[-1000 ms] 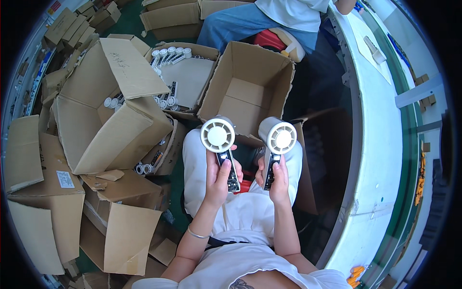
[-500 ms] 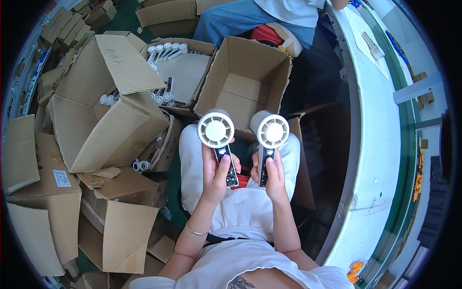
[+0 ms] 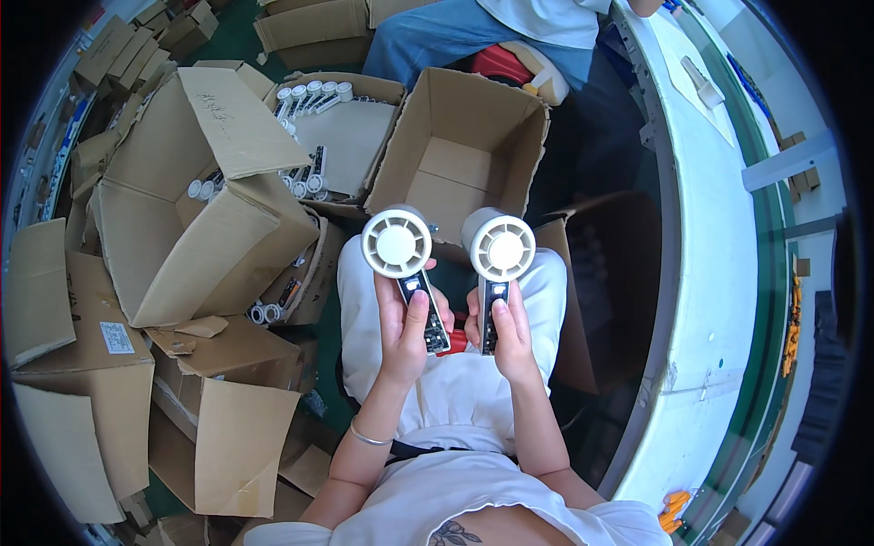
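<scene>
My left hand (image 3: pixel 397 338) is closed around the handle of a white handheld fan (image 3: pixel 397 244), its round grille facing up toward me and its thumb side on the handle. A second white handheld fan (image 3: pixel 502 248) is gripped the same way by my right hand (image 3: pixel 513 338). Both handles have no front cover, so dark circuit boards show, with a small bright patch near the top of each. The two fans are held side by side above my lap, heads pointing away from me and apart from each other.
Ahead stands an open cardboard box (image 3: pixel 473 168). Left of it, another carton (image 3: pixel 350 146) holds several similar fans on a cardboard sheet. More open boxes (image 3: pixel 214 259) crowd the left. A long white table (image 3: pixel 706 300) runs along the right. Another person (image 3: pixel 432 41) sits beyond the boxes.
Both hands have shifted slightly to the left with their fans. The right fan has come a little nearer the left one. Both grips are unchanged.
</scene>
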{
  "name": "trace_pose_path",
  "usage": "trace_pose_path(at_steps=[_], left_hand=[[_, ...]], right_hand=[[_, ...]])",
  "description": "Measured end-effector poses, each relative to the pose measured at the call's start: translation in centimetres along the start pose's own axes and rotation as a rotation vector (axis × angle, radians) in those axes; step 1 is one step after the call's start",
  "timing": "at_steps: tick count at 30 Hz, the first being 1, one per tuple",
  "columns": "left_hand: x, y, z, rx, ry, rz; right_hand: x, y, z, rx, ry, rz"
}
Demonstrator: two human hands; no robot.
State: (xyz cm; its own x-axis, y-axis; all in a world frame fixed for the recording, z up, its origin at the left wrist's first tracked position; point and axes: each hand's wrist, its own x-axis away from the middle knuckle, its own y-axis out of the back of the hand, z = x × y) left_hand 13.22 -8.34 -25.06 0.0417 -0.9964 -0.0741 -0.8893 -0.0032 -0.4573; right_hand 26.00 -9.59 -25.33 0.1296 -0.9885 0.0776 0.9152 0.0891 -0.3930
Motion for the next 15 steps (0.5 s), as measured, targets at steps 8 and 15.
trace_pose_path(at_steps=[8,15], left_hand=[[0.01,-0.2,-0.14,-0.019,0.01,0.003],[0.08,-0.43,-0.05,-0.018,0.015,-0.009]], right_hand=[[-0.06,0.04,0.11,-0.067,-0.034,-0.007],[-0.01,0.22,0.14,-0.054,-0.034,-0.026]])
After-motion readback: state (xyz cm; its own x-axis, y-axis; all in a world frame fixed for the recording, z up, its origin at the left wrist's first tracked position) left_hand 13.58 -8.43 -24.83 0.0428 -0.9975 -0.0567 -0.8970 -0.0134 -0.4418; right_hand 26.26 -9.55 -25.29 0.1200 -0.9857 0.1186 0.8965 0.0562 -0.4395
